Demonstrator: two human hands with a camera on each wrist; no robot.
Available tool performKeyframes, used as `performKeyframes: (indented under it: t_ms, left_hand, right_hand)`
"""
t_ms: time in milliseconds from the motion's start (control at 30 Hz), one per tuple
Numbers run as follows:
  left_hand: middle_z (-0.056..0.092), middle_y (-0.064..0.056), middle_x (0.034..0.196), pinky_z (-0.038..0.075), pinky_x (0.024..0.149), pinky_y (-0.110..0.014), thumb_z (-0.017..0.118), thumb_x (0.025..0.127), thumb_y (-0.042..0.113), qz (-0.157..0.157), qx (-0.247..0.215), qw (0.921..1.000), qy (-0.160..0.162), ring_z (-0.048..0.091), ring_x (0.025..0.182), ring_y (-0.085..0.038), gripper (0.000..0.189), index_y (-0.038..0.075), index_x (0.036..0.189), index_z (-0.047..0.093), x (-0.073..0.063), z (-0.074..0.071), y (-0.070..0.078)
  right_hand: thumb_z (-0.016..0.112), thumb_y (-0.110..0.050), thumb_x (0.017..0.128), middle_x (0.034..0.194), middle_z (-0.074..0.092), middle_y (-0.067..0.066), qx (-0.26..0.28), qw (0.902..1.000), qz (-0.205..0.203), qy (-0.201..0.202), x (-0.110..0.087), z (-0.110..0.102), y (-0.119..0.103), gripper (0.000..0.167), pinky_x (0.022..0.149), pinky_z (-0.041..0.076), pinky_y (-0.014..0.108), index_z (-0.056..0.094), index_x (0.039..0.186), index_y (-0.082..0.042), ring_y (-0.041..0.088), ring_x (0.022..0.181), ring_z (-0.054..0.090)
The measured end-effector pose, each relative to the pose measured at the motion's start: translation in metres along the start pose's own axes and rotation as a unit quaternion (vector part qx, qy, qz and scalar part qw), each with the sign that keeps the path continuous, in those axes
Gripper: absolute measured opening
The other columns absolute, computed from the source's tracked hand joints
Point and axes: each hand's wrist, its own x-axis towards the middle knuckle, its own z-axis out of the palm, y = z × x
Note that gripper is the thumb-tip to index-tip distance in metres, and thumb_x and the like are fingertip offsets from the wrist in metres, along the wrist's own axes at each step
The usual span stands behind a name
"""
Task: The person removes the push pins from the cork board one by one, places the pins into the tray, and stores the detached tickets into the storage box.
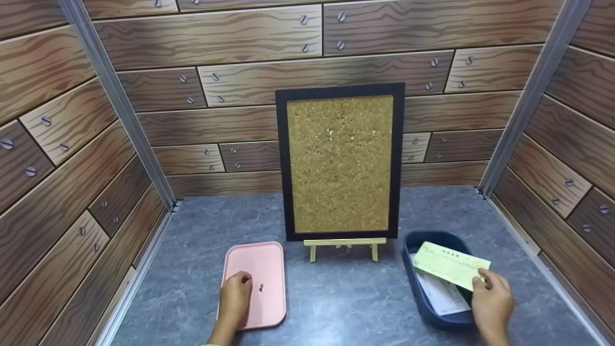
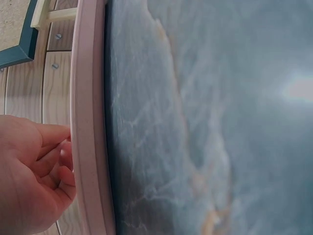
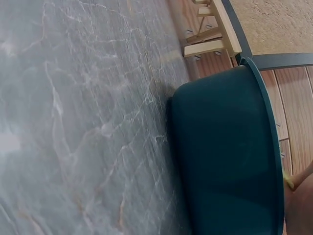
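Observation:
In the head view my right hand (image 1: 492,298) pinches a pale green printed paper slip (image 1: 451,264) by its right end. The slip lies tilted above the dark blue bin (image 1: 417,302), where a white printed paper (image 1: 439,293) lies. My left hand (image 1: 235,295) is over the left part of the pink tray (image 1: 271,307), fingers bent and thumb close to the forefinger. Whether anything is between those fingertips cannot be seen; the tray's rim hides them in the left wrist view. Beside them on the tray lies a tiny dark item (image 1: 261,288), too small to identify.
A black-framed cork board (image 1: 341,163) stands on a small wooden easel (image 1: 344,242) at the back, between tray and bin. Wood-patterned walls (image 1: 259,36) with metal corner posts (image 1: 120,98) enclose the grey marbled table (image 1: 336,302).

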Motion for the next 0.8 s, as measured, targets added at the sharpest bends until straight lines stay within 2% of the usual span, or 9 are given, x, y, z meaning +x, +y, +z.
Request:
performKeyframes:
  t_ms: [100, 167, 267, 333, 400, 500, 633, 800]
  left_hand:
    - [0.075, -0.008, 0.086, 0.055, 0.076, -0.044, 0.067, 0.086, 0.001, 0.000, 0.000, 1.0000, -0.001, 0.068, 0.079, -0.023, 0.008, 0.003, 0.088, 0.074, -0.001, 0.001, -0.001]
    - [0.075, -0.008, 0.086, 0.055, 0.077, -0.044, 0.067, 0.085, 0.001, -0.001, 0.002, 1.0000, -0.001, 0.069, 0.080, -0.023, 0.008, 0.004, 0.087, 0.074, -0.001, 0.001, -0.001]
    - [0.075, -0.009, 0.088, 0.056, 0.077, -0.044, 0.067, 0.086, 0.000, -0.004, 0.010, 0.9999, -0.008, 0.071, 0.083, -0.024, 0.008, 0.003, 0.088, 0.074, -0.001, 0.001, 0.000]
    - [0.076, -0.010, 0.089, 0.056, 0.078, -0.044, 0.067, 0.086, 0.000, -0.008, 0.017, 0.9997, -0.014, 0.072, 0.085, -0.026, 0.009, 0.002, 0.090, 0.075, 0.000, 0.001, 0.000]
    - [0.076, -0.011, 0.090, 0.057, 0.079, -0.044, 0.067, 0.086, 0.000, -0.009, 0.023, 0.9995, -0.018, 0.072, 0.086, -0.026, 0.009, 0.002, 0.090, 0.075, 0.000, 0.001, 0.001]
    - [0.076, -0.011, 0.091, 0.056, 0.080, -0.045, 0.068, 0.086, 0.000, -0.013, 0.028, 0.9993, -0.020, 0.072, 0.087, -0.027, 0.009, 0.002, 0.091, 0.075, 0.001, 0.000, 0.002]
    - [0.076, -0.011, 0.093, 0.056, 0.082, -0.046, 0.069, 0.086, 0.002, -0.012, 0.031, 0.9992, -0.020, 0.072, 0.089, -0.027, 0.010, 0.003, 0.093, 0.075, 0.000, -0.001, 0.002]
    - [0.074, -0.008, 0.089, 0.055, 0.079, -0.047, 0.071, 0.086, 0.007, 0.020, 0.037, 0.9991, 0.008, 0.071, 0.084, -0.026, 0.009, 0.005, 0.094, 0.075, -0.003, -0.003, 0.006]
  right_hand:
    - [0.064, 0.001, 0.091, 0.120, 0.062, 0.029, -0.013, 0.9999, -0.005, -0.007, 0.000, 0.000, 0.002, 0.026, 0.071, 0.032, 0.016, 0.069, 0.116, 0.007, -0.022, 0.076, 0.032]
    - [0.065, 0.001, 0.090, 0.118, 0.062, 0.029, -0.022, 0.9996, -0.004, -0.016, 0.000, 0.001, 0.003, 0.026, 0.072, 0.034, 0.019, 0.069, 0.115, 0.008, -0.013, 0.079, 0.042]
    - [0.065, -0.002, 0.091, 0.113, 0.063, 0.030, -0.033, 0.9989, 0.000, -0.034, 0.001, 0.002, 0.003, 0.028, 0.075, 0.040, 0.030, 0.068, 0.116, 0.009, 0.015, 0.085, 0.058]
    - [0.064, -0.005, 0.092, 0.109, 0.063, 0.030, -0.038, 0.9984, -0.001, -0.041, 0.001, 0.002, 0.003, 0.028, 0.077, 0.041, 0.042, 0.067, 0.117, 0.009, 0.034, 0.091, 0.060]
    - [0.063, -0.008, 0.093, 0.105, 0.063, 0.030, -0.039, 0.9983, -0.002, -0.044, 0.000, 0.002, 0.003, 0.029, 0.079, 0.040, 0.050, 0.067, 0.117, 0.009, 0.041, 0.095, 0.059]
    - [0.060, -0.013, 0.095, 0.105, 0.065, 0.028, -0.044, 0.9981, 0.005, -0.044, -0.003, -0.001, 0.002, 0.030, 0.082, 0.039, 0.054, 0.067, 0.117, 0.006, 0.042, 0.097, 0.059]
    - [0.055, -0.024, 0.099, 0.114, 0.065, 0.025, -0.062, 0.9964, 0.032, -0.049, -0.006, -0.007, -0.001, 0.035, 0.085, 0.040, 0.058, 0.067, 0.121, 0.000, 0.044, 0.105, 0.060]
    - [0.049, -0.033, 0.102, 0.119, 0.065, 0.021, -0.089, 0.9927, 0.065, -0.050, -0.005, -0.014, -0.007, 0.041, 0.085, 0.041, 0.056, 0.067, 0.125, -0.004, 0.040, 0.105, 0.061]
